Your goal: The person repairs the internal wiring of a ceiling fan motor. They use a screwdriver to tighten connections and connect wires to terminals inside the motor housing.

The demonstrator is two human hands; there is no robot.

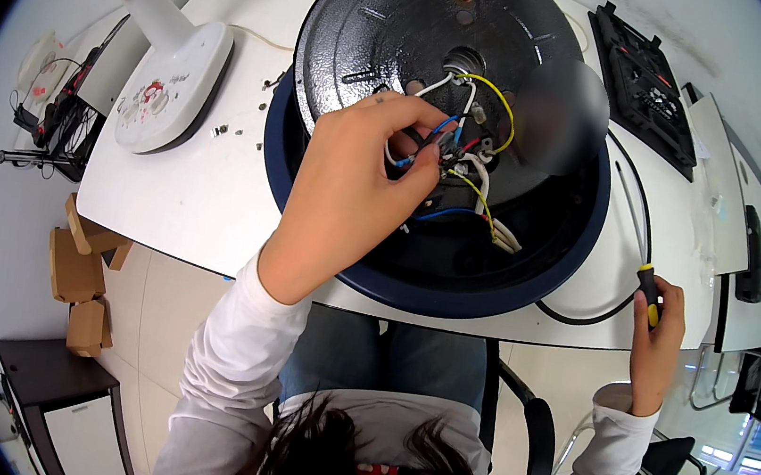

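My left hand [355, 173] is closed, thumb and fingers pinching wires [451, 125] at a cluster of connectors. Blue, white, yellow and red leads run from there. The exact grip is partly covered by the fingers. Behind the wiring stands a glossy black round metal plate [358, 35], tilted up from a dark blue round housing [365, 285] with a black inside. At the table's right front edge, my right hand [657, 343] is wrapped round the black and yellow handle of a screwdriver [646, 281]. Its shaft points away from me, apart from the housing.
A black cable [623, 310] curves right of the housing. An open black tool case [641, 89] lies at the far right. On the left stand a white fan base [171, 84] and small loose screws or parts [220, 130]. Cardboard boxes [78, 267] are on the floor.
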